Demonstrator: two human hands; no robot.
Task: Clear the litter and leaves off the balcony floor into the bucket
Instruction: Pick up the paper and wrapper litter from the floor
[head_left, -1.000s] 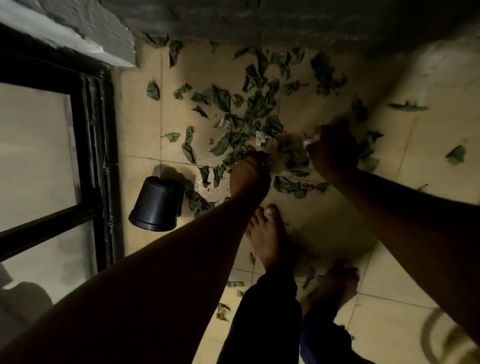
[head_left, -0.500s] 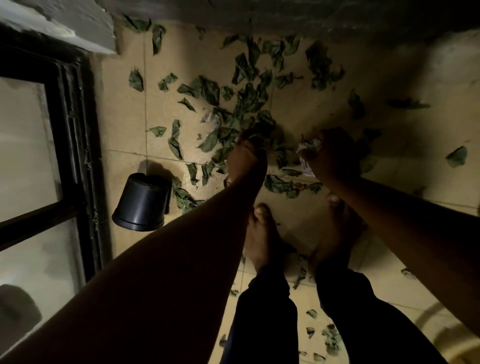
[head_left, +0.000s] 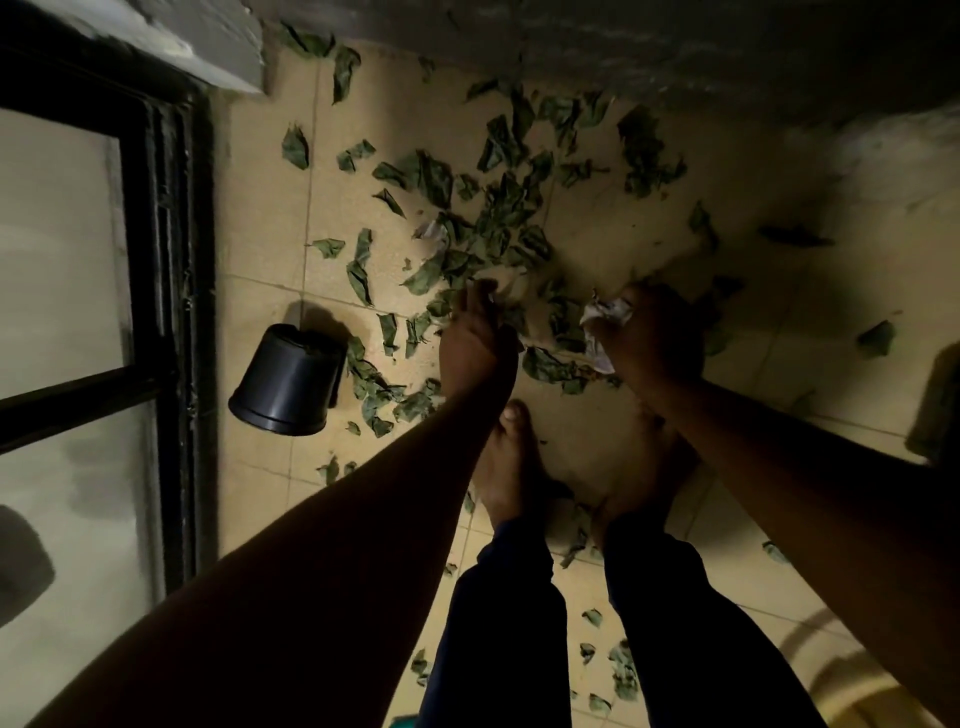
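My right hand (head_left: 652, 338) grips a crumpled white wad of paper litter (head_left: 602, 325), which protrudes from the thumb side of the fist. Half a second ago the same wad was in the same hand at nearly the same place; the grip is unchanged. My left hand (head_left: 480, 338) reaches down to the leaves (head_left: 498, 218) with fingers extended and close together, tips at the near edge of the main pile. I cannot tell whether the fingertips touch a leaf or the tile, because the area is in shadow. Compared with the earlier frame, the left hand has straightened slightly and sits at about the same spot on the floor.

The leaves lie scattered over the balcony floor (head_left: 260, 249), densest across the middle tiles toward the far wall (head_left: 675, 52), with a thinner trail running to the left edge and loose pieces beside my feet. A second pale scrap of litter (head_left: 431, 231) lies among the leaves, left of the pile centre; it has not moved.

A black bucket (head_left: 285, 379) stands near the left edge of the floor, just beside the dark door frame (head_left: 176, 260), well apart from both hands. Leaves lie against its right side. Its position matches the earlier frame.

My bare feet (head_left: 511, 467) stand side by side on the tiles below the hands; both are planted, as before.
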